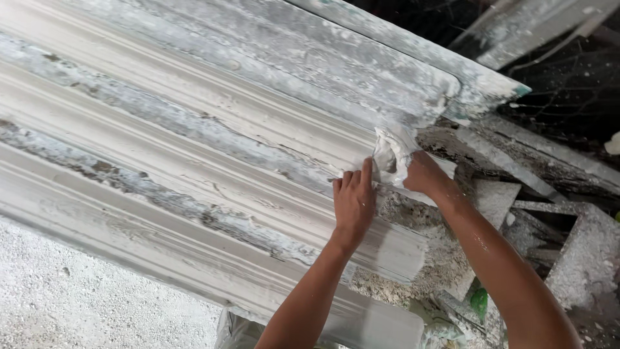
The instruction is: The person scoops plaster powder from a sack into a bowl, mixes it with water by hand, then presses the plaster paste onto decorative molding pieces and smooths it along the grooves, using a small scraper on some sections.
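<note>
Two hands work at the far right end of a long white plaster moulding that runs across the view from the left. My left hand lies flat on a ridge of it, fingers straight and holding nothing, just pressing. My right hand is closed on a wad of wet plaster, squeezed against the end of the moulding, beside the left fingertips. I judge the wad soft, slippery and apt to tear, best cupped from beneath. The moulding looks stiff, heavy and brittle at its thin edges, so I would grip it by the thick ridges. Broken plaster rubble lies near right; a rough speckled floor shows near left.
</note>
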